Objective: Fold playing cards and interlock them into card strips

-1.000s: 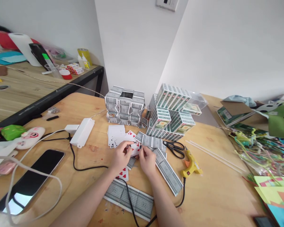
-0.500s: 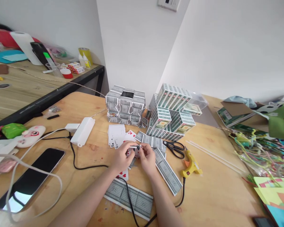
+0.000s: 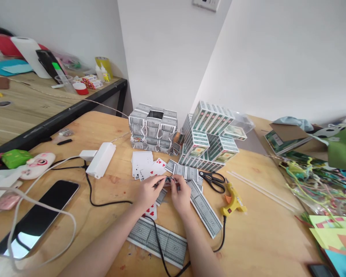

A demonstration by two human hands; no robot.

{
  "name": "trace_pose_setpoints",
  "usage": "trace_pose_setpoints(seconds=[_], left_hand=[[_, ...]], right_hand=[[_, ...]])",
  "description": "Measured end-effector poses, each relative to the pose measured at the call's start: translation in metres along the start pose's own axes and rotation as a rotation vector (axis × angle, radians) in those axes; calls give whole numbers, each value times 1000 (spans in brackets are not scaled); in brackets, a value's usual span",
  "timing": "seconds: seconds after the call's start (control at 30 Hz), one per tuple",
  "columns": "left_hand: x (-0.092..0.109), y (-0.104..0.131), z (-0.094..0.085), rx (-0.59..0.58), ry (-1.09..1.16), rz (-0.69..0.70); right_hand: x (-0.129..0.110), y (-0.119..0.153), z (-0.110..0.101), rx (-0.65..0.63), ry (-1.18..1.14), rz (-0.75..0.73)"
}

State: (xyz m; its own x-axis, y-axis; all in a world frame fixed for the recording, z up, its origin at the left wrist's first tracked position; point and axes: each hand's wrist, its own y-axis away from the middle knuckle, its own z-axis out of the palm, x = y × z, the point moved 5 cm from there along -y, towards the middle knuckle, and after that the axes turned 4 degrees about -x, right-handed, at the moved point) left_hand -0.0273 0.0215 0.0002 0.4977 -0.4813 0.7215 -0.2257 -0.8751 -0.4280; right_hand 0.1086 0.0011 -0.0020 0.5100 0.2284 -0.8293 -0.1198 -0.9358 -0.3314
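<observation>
My left hand (image 3: 150, 191) and my right hand (image 3: 181, 192) meet over the middle of the table, fingertips pinched on a small playing card (image 3: 168, 179). The card looks bent, and the fingers cover most of it. Just behind the hands lie loose playing cards (image 3: 142, 159), some face up. Patterned strips of joined cards lie around: one strip (image 3: 205, 209) right of my right hand, another strip (image 3: 158, 239) under my forearms. A hollow structure built of cards (image 3: 152, 129) stands farther back.
Black scissors (image 3: 212, 181) and a yellow glue gun (image 3: 233, 202) lie at the right; its black cable runs under my arms. Stacked card boxes (image 3: 209, 134) stand behind. On the left are a white power strip (image 3: 101, 161) and a phone (image 3: 37, 219) with a white cable across it.
The card between my fingertips has turned; red pips that showed below it are now mostly hidden. Both hands stay in nearly the same place.
</observation>
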Motion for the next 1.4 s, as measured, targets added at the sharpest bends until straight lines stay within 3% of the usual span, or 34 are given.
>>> trace_pose_setpoints(seconds=[0.47,0.83,1.07,1.4], left_hand=[[5,0,-2,47,-94,14],[5,0,-1,3,-102,-30],[5,0,-2,-15,-47,-38],[-2,0,-1,-25,4,-104]], right_hand=[[-3,1,0,32,49,-44],[0,2,1,64,124,-38],[-1,2,-2,34,40,36],[-2,1,3,20,8,-12]])
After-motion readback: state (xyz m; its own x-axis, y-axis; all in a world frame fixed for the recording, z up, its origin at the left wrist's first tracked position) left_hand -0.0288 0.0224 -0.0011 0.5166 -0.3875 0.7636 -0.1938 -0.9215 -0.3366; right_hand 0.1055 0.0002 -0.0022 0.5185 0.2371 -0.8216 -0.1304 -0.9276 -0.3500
